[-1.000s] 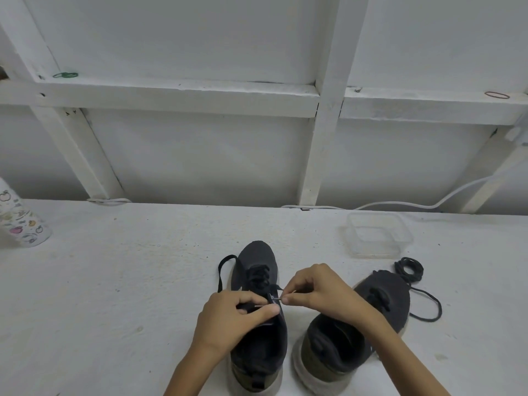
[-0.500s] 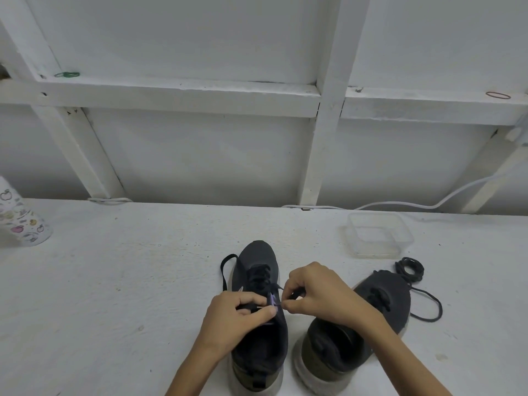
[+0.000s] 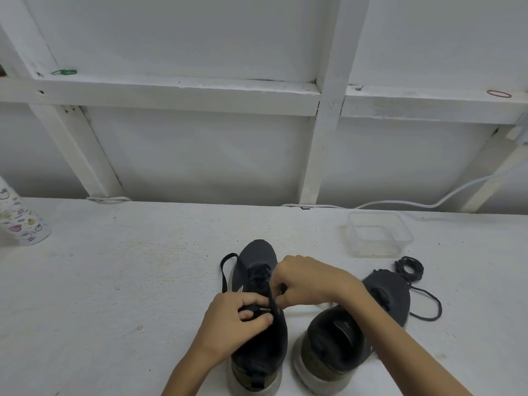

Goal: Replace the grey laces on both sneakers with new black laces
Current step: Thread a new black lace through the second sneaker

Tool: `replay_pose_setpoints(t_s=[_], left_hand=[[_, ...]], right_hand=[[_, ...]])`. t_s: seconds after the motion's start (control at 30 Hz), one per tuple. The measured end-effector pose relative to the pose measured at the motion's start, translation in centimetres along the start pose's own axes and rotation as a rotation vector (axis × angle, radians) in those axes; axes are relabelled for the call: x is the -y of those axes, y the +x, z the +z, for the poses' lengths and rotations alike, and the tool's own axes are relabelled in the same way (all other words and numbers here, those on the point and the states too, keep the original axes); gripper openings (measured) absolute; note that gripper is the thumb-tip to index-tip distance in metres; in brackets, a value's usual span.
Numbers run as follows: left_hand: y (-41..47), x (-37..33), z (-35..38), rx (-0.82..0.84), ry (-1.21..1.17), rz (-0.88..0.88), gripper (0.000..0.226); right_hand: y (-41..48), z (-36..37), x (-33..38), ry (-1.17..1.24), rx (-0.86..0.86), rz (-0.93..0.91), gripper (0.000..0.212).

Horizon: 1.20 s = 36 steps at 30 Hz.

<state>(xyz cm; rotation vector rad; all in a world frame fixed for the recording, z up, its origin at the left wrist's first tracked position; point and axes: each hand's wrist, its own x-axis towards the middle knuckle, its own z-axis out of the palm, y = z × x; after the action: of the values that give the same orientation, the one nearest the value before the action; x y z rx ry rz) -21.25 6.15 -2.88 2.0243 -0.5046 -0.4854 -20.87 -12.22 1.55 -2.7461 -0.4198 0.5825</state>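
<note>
Low in the middle of the frame, on the rough white table (image 3: 114, 281): two dark grey cloth sneakers with pale soles, heels toward the bottom edge. Straight up the frame, the left sneaker (image 3: 257, 252); just beside it, the right sneaker (image 3: 391, 295), toe tipped toward the right.

Threaded through the left sneaker, a flat black lace (image 3: 225, 274), one loop sticking out at its left. Against that sneaker's side, the left hand (image 3: 231, 321), fingers curled, thumb and first finger pinching the stiff lace tip (image 3: 264, 309). Over the same sneaker's tongue, the right hand (image 3: 308, 281), fingers bent in tight, pinching the flat black lace close to the holes.

On the left sneaker's side, a small white mark (image 3: 240, 289), too small to read.

Just past the right sneaker's toe, a coiled thin black lace (image 3: 409, 268). Above that, a clear square plastic box (image 3: 371, 251). At the far left edge, a white bottle (image 3: 20, 221) with little fruit pictures, no words to read. Up on the white wooden ledge (image 3: 171, 92), a green rubber band (image 3: 64, 72) at upper left, a red rubber band (image 3: 498, 93) at upper right.
</note>
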Motion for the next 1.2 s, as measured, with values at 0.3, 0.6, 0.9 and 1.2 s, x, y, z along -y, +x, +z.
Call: replay_pose_setpoints(t_s=[0.3, 0.6, 0.9, 1.2], left_hand=[[0.5, 0.9, 0.8, -0.115, 0.051, -0.065, 0.009], [0.4, 0.8, 0.6, -0.139, 0.078, -0.039, 0.008], [0.5, 0.9, -2.5, -0.318, -0.141, 0.014, 0.013], [0.5, 1.3, -2.7, -0.125, -0.194, 0.026, 0.008]], right_hand=[[0.0, 1.0, -1.9, 0.39, -0.052, 0.05, 0.014], [-0.2, 2.0, -1.5, 0.704, -0.045, 0.109, 0.022], [-1.0, 2.5, -1.4, 0.723, -0.069, 0.089, 0.026], [0.3, 3.1, 0.4, 0.481, -0.369, 0.012, 0.009]])
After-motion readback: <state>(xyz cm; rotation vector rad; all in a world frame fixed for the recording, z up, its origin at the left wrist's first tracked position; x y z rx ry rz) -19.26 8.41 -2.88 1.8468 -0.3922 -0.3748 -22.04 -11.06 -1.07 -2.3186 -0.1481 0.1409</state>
